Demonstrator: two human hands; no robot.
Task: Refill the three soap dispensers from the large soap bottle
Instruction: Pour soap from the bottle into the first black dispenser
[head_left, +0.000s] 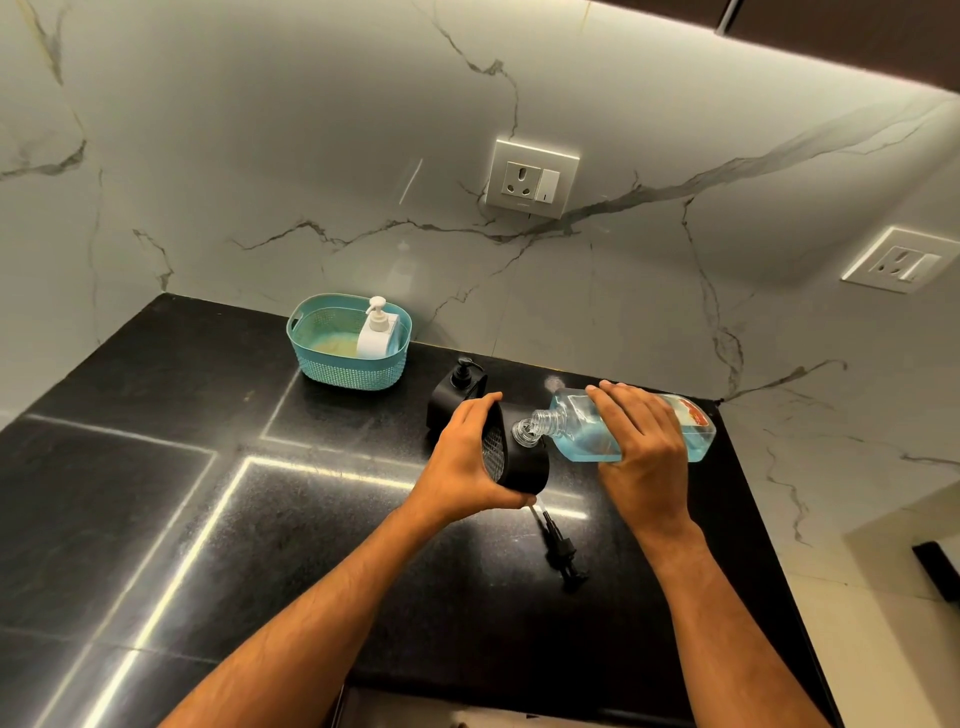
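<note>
1. Your left hand (467, 460) grips a black soap dispenser (519, 457), tilted, with its clear neck open.
2. Your right hand (641, 441) holds the large soap bottle (582, 431) of blue liquid on its side, its mouth touching that neck.
3. A black pump head (563, 553) lies on the black tabletop (260, 519) just below the dispenser.
4. A second black dispenser (454, 389) stands behind.
5. A white dispenser (376, 332) sits in the teal basket (337, 364) by the marble wall.
</note>
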